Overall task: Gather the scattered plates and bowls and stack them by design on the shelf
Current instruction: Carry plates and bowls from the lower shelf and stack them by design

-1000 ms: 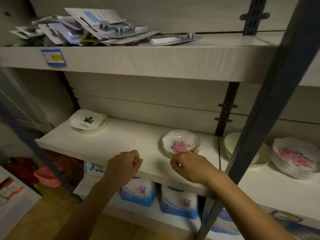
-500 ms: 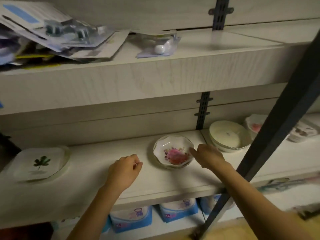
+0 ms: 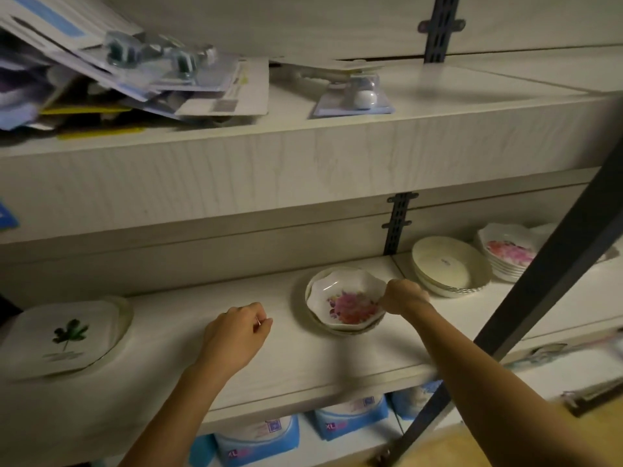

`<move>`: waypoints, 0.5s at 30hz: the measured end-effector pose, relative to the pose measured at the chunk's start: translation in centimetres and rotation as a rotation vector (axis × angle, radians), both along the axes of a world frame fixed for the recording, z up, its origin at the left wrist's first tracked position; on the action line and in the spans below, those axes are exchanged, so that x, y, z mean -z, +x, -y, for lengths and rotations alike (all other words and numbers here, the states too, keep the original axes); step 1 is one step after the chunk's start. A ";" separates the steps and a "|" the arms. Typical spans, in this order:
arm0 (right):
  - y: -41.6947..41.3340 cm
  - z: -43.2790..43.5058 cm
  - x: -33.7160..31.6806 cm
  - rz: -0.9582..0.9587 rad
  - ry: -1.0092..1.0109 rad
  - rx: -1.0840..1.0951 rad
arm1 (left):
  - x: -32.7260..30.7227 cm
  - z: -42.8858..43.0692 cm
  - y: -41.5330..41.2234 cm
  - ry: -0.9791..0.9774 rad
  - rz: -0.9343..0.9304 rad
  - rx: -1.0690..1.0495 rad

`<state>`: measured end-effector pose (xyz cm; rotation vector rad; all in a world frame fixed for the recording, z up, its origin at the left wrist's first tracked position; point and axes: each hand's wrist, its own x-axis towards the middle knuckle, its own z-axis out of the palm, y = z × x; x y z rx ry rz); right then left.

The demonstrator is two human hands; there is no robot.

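A wavy-rimmed bowl with a pink flower (image 3: 344, 303) sits tilted on a plain round dish on the middle shelf (image 3: 290, 362). My right hand (image 3: 403, 295) pinches the bowl's right rim with curled fingers. My left hand (image 3: 234, 332) hovers over the shelf to the left of the bowl, fingers loosely curled, holding nothing. A square plate with a green leaf (image 3: 64, 335) lies on other plates at the far left. To the right stand a stack of plain cream bowls (image 3: 448, 267) and a stack of pink-flower bowls (image 3: 509, 254).
A dark slanted metal post (image 3: 526, 305) crosses in front of the shelf on the right. The upper shelf (image 3: 303, 156) overhangs, loaded with blister packs (image 3: 135, 72). Blue-and-white packages (image 3: 350, 416) fill the space below the middle shelf.
My right hand has closed on the right rim of the flower bowl, which now sits tilted. The view has moved closer. My left hand has stayed about where it was.
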<state>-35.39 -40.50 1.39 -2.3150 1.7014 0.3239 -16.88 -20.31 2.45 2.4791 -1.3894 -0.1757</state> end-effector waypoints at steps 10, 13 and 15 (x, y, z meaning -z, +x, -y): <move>-5.1 -1.4 -2.3 0.283 -0.056 -0.021 | 2.8 6.1 -0.9 0.066 0.027 0.032; -6.7 -2.5 -2.8 0.348 -0.082 0.013 | 3.7 8.4 -1.6 0.120 -0.070 0.028; -7.4 -3.2 -3.0 0.347 -0.091 0.040 | 4.3 9.6 -2.0 0.187 -0.103 0.025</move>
